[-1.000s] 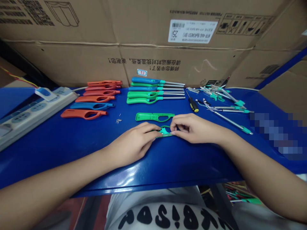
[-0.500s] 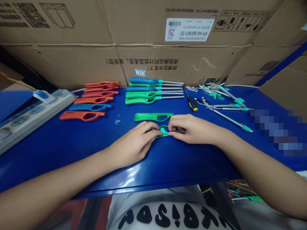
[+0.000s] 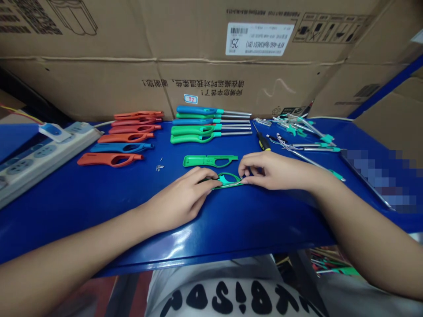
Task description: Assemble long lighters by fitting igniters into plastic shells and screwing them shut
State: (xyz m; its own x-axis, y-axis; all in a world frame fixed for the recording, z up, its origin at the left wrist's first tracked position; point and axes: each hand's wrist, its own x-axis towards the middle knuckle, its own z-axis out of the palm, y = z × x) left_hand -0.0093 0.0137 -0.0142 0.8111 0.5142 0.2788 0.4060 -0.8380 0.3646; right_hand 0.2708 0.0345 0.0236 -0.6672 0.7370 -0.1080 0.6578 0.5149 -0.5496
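Clock positions taken from a green handle half (image 3: 228, 186) with turquoise trigger (image 3: 224, 179), at centre on the blue tabletop (image 3: 198, 235). Between 8 and 9 o'clock: left hand (image 3: 187, 193), fingers and thumb closed on its left end. Between 2 and 3: right hand (image 3: 272, 171), fingertips nearly meeting at its right end, any hold impossible to tell. Just beyond, at 11: second green handle half (image 3: 194, 161). Between 1 and 2: screwdriver (image 3: 264, 142). At 12, farthest: cardboard (image 3: 205, 66).
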